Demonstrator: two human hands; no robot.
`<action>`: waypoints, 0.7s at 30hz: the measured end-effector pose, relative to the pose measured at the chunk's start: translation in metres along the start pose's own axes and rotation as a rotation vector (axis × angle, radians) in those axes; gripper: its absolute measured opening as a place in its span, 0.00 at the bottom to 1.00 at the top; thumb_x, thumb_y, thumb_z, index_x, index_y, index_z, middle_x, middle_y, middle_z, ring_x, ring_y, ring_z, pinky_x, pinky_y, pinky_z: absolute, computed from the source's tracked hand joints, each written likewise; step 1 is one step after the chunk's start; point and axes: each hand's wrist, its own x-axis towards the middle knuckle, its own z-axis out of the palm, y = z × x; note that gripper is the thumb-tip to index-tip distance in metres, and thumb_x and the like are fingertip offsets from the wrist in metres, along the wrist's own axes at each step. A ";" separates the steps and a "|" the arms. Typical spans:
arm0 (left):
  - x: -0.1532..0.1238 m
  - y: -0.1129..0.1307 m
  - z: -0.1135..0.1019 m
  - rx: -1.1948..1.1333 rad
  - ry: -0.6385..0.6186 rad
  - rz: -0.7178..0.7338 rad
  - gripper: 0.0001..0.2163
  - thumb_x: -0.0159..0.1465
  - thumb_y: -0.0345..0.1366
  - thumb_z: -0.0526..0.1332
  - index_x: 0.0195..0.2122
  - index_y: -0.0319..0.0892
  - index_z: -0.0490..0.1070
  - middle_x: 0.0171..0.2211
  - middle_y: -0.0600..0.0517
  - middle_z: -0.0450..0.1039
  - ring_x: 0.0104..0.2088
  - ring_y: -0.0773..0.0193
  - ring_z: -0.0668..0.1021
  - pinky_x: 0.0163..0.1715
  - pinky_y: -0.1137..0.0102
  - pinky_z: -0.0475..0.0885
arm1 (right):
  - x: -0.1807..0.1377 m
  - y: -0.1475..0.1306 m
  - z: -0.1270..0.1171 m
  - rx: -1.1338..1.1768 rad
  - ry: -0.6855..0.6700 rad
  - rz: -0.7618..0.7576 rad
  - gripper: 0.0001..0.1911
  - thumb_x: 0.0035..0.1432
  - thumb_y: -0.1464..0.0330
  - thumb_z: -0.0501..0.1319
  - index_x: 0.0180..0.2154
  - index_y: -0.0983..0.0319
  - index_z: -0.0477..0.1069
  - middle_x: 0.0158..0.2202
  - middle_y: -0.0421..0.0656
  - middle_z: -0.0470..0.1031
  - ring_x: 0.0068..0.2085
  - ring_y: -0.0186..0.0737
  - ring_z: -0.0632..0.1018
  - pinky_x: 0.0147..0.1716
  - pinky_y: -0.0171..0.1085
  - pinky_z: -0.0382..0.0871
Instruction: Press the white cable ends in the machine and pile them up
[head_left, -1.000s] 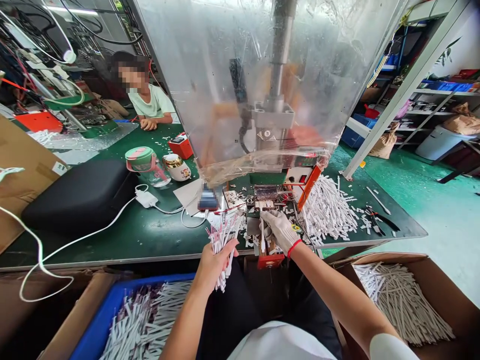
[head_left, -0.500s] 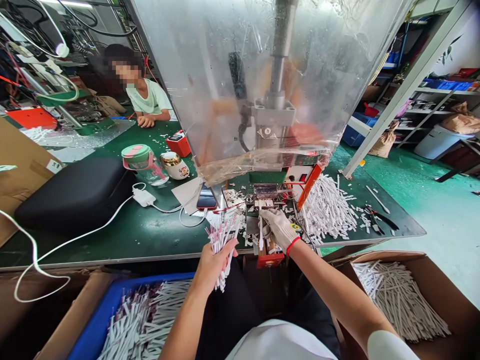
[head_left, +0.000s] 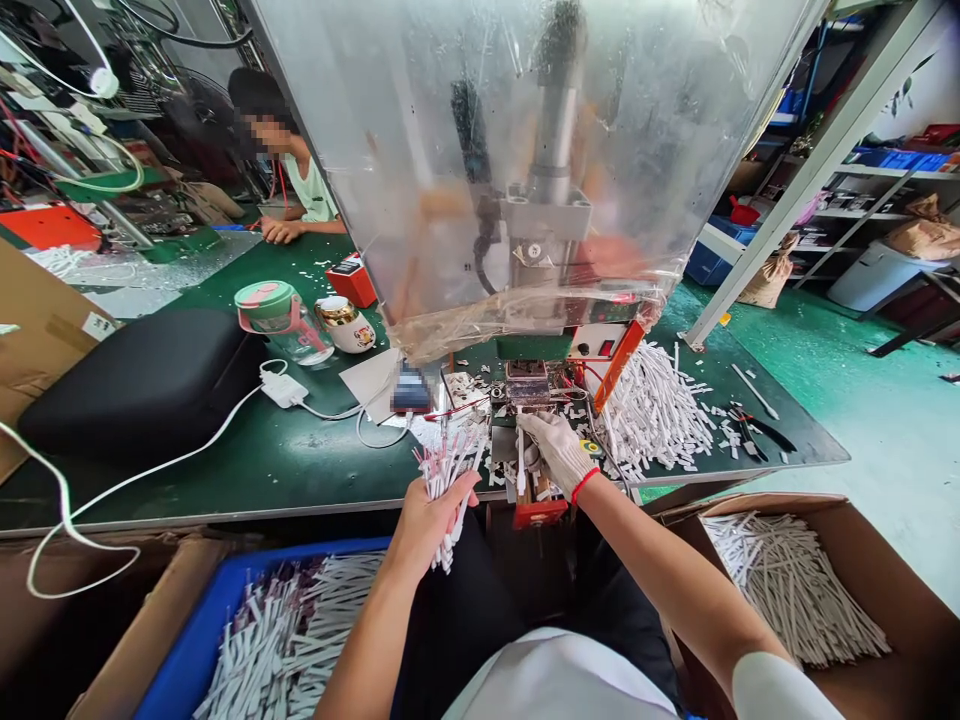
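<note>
My left hand (head_left: 427, 520) is closed round a bundle of thin white sticks with red ends (head_left: 446, 470), held just at the near edge of the green table (head_left: 300, 460). My gloved right hand (head_left: 555, 452) pinches one white stick (head_left: 520, 462) and holds it upright at the small fixture (head_left: 529, 385) under the press. A clear plastic shield (head_left: 525, 150) hangs around the press column (head_left: 551, 190).
A pile of white sticks (head_left: 652, 405) lies right of the fixture. A blue bin (head_left: 277, 640) and a cardboard box (head_left: 795, 590) below hold more sticks. A phone (head_left: 410, 390), charger cable (head_left: 150, 480), black case (head_left: 135, 380) and cups (head_left: 281, 320) sit left. Another person (head_left: 292, 180) sits at the far side.
The view has shifted slightly. My right hand has edged forward with the stick toward the fixture. My left hand keeps its bundle in place.
</note>
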 end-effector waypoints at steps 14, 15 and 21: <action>0.000 0.024 0.008 0.153 -0.220 0.148 0.20 0.59 0.48 0.64 0.15 0.43 0.65 0.13 0.57 0.61 0.16 0.69 0.63 0.20 0.71 0.59 | -0.032 -0.014 -0.015 -0.074 -0.139 -0.276 0.17 0.56 0.56 0.66 0.28 0.62 0.69 0.20 0.37 0.70 0.17 0.29 0.68 0.15 0.29 0.60; 0.001 0.024 0.007 0.162 -0.247 0.166 0.20 0.59 0.47 0.64 0.15 0.43 0.64 0.13 0.57 0.61 0.17 0.68 0.63 0.20 0.71 0.59 | -0.030 -0.019 -0.022 0.010 -0.063 -0.305 0.16 0.55 0.57 0.67 0.29 0.62 0.69 0.21 0.37 0.70 0.17 0.29 0.67 0.15 0.29 0.60; 0.017 0.023 0.028 0.115 -0.053 0.178 0.11 0.57 0.45 0.68 0.33 0.42 0.79 0.21 0.54 0.73 0.25 0.61 0.74 0.30 0.69 0.68 | -0.034 -0.032 -0.063 0.144 0.058 -0.361 0.21 0.57 0.52 0.66 0.27 0.62 0.67 0.20 0.36 0.65 0.16 0.26 0.62 0.13 0.29 0.54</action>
